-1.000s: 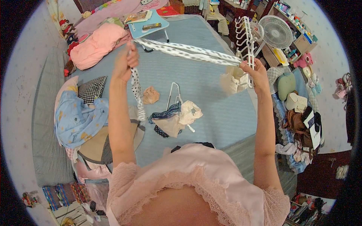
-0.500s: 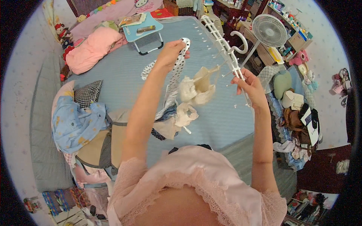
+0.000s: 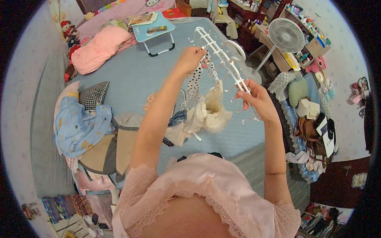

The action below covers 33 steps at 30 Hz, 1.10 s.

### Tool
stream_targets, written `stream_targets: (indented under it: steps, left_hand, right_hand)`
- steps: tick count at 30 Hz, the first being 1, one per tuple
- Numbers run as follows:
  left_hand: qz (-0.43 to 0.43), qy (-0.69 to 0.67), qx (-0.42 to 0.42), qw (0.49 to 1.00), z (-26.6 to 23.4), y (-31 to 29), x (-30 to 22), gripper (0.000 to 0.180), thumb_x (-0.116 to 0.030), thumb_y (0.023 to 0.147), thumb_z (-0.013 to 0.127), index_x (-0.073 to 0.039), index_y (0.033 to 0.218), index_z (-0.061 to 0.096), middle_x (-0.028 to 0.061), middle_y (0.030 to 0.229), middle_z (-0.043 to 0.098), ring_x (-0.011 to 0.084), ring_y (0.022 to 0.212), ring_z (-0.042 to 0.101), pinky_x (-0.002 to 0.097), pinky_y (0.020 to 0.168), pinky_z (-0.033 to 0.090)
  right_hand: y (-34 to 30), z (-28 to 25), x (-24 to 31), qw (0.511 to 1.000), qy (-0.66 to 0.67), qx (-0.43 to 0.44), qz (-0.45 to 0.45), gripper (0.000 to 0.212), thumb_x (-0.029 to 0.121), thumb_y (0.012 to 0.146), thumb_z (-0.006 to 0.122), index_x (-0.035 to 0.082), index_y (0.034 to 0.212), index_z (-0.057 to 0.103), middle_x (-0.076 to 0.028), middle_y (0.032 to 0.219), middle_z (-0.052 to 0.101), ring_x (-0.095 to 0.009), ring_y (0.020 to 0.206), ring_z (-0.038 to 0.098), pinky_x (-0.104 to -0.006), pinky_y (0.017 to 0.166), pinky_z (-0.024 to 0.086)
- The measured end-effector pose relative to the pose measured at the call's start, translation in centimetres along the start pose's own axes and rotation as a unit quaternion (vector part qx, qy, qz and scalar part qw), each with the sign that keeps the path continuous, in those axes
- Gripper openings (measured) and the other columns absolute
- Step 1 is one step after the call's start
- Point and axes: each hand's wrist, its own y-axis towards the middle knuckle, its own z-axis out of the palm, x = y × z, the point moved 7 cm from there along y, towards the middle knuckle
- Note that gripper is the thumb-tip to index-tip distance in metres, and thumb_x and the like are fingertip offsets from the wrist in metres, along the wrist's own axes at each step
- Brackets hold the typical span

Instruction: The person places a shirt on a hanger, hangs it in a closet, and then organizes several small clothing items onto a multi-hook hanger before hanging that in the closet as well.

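Note:
My right hand (image 3: 260, 101) grips the near end of a long white multi-hook hanger (image 3: 216, 50), raised at a slant over the bed. Small hooks run along both its sides, and a large curved hook stands out to the right. Close to the hanger's far half, my left hand (image 3: 190, 61) pinches a white scarf with black dots (image 3: 193, 85), a narrow strip hanging in two lengths. Below the hanger dangles a cream, frilly cloth item (image 3: 214, 113); its exact kind is unclear. Beneath it lies a pile of light and dark clothes (image 3: 179, 131) on the blue bed cover (image 3: 234, 137).
A small blue folding table (image 3: 152, 29) with books stands at the bed's far side, beside a pink quilt (image 3: 103, 49). To the right is a white standing fan (image 3: 285, 35). Clothes and a checked cushion (image 3: 93, 95) are heaped at left; bags (image 3: 313, 131) lie at right.
My left hand has carried the dotted scarf right, up to the hanger. The hanger has shifted a little left and nearer, and the cream item has swung lower.

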Motion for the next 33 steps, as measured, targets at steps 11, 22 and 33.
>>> stream_targets:
  steps: [11, 22, 33]
  left_hand:
    - [0.157, 0.185, 0.049, 0.969, 1.0, 0.6, 0.2, 0.027, -0.005, 0.079, 0.041, 0.012, 0.1, 0.044, 0.0265, 0.085, 0.053, 0.0282, 0.068, 0.062, 0.0379, 0.065, 0.047]
    - [0.094, 0.279, 0.203, 0.934, 0.2, 0.3, 5.3, 0.067, -0.037, 0.068, 0.068, 0.002, 0.116, 0.042, 0.0169, 0.099, 0.059, 0.0213, 0.089, 0.058, 0.0335, 0.075, 0.045]
    - [0.311, 0.248, -0.078, 0.914, -1.7, -1.1, 4.0, 0.056, -0.043, 0.068, 0.068, -0.002, 0.104, 0.058, 0.0086, 0.083, 0.062, 0.0199, 0.074, 0.056, 0.0321, 0.068, 0.043]
  right_hand:
    - [0.2, 0.2, -0.3, 1.0, -0.02, 0.006, -0.006, 0.019, 0.015, 0.083, 0.057, 0.001, 0.094, 0.05, -0.005, 0.077, 0.058, -0.005, 0.05, 0.045, -0.0174, 0.048, 0.038]
    - [-0.2, 0.2, -1.3, 0.998, -0.013, 0.045, 0.041, 0.021, 0.014, 0.08, 0.06, 0.001, 0.095, 0.053, -0.004, 0.075, 0.059, -0.004, 0.049, 0.046, -0.0166, 0.045, 0.038]
    - [-0.7, -1.6, 0.4, 0.999, 0.0, 0.017, 0.039, 0.025, 0.014, 0.078, 0.062, 0.0, 0.097, 0.053, -0.003, 0.072, 0.057, -0.003, 0.043, 0.042, -0.0144, 0.041, 0.034]
